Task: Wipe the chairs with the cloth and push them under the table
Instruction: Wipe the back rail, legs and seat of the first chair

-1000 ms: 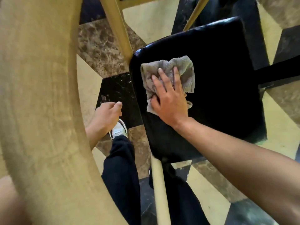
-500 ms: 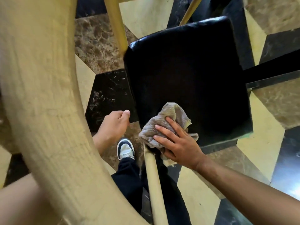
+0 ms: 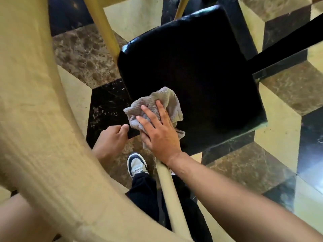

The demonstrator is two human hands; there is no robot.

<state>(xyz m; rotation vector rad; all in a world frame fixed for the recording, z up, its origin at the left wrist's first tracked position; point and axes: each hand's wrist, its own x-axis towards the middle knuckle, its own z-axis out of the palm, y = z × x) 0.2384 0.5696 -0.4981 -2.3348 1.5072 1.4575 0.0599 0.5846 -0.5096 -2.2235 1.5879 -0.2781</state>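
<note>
Right hand (image 3: 160, 135) lies palm-down on the grey cloth (image 3: 157, 109), fingers straight and slightly spread, pressing the cloth onto the near-left corner of the black chair seat (image 3: 197, 75); nothing is gripped, the cloth is only held flat under the fingers. The cloth is crumpled, and part of it hangs over the seat's near edge by the heel of the hand. Left hand (image 3: 111, 138) hangs just left of the seat's near-left corner, fingers curled inward with the thumb close to the fingertips; whether it touches the seat edge or the cloth cannot be told, and it appears to hold nothing. The two hands are close together, a small gap between them. The seat is glossy black padding, roughly square, with a light glare on its far edge. A pale yellow frame leg (image 3: 167, 189) runs from under the right wrist toward the camera; another yellow leg (image 3: 104, 27) rises at the seat's far-left corner. A broad curved yellow chair back (image 3: 38, 119) fills the left of the view, blurred and very near the lens. Below the hands: dark trouser legs (image 3: 145, 194) and one grey-and-navy shoe (image 3: 137, 165). The floor (image 3: 283, 137) is polished stone tile in cream, brown and black cube pattern. A dark bar (image 3: 286, 49) crosses at upper right. No readable writing or brand mark anywhere.
</note>
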